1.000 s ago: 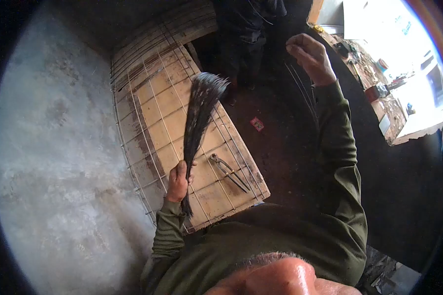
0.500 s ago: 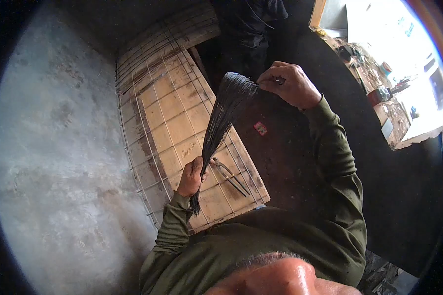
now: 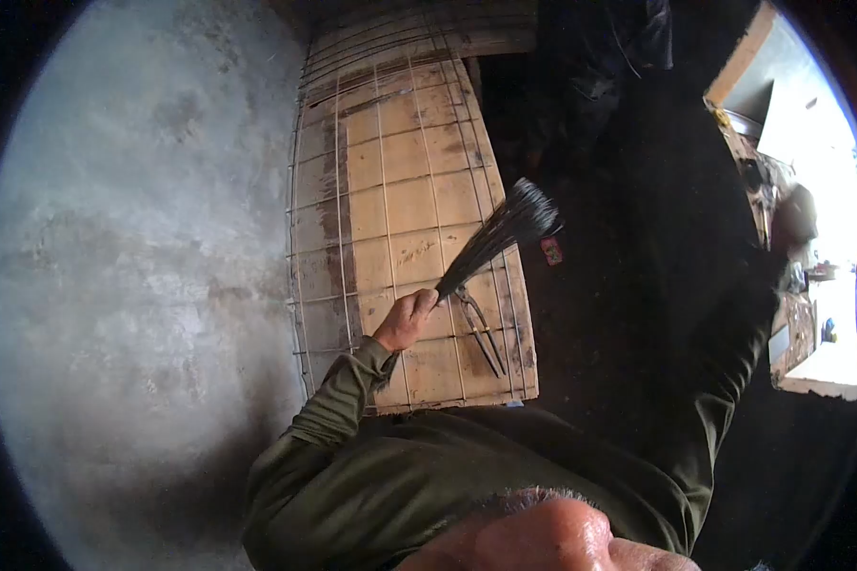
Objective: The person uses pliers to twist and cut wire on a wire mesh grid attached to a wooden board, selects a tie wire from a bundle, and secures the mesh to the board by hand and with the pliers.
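Observation:
My left hand [image 3: 410,319] is closed around the narrow end of a bundle of thin dark wires [image 3: 495,231]. The bundle fans out up and to the right, above the edge of a wooden board. Just beyond my fist, a pair of pincers [image 3: 481,328] lies on the board with its handles toward me. My right hand [image 3: 795,219] is stretched far out to the right, in front of the bright window ledge. It is dark and blurred, so its fingers do not show clearly.
A wire mesh grid [image 3: 388,228] lies over the wooden board [image 3: 457,195]. A concrete wall [image 3: 162,285] runs along the left. Various items litter the window ledge [image 3: 798,328]. A small red packet [image 3: 551,251] is on the dark floor. Someone in dark clothes [image 3: 600,57] is at the back.
My right hand has left the wire tips and swung out to the window ledge. The bundle in my left hand has tipped lower toward the right. The whole view has turned.

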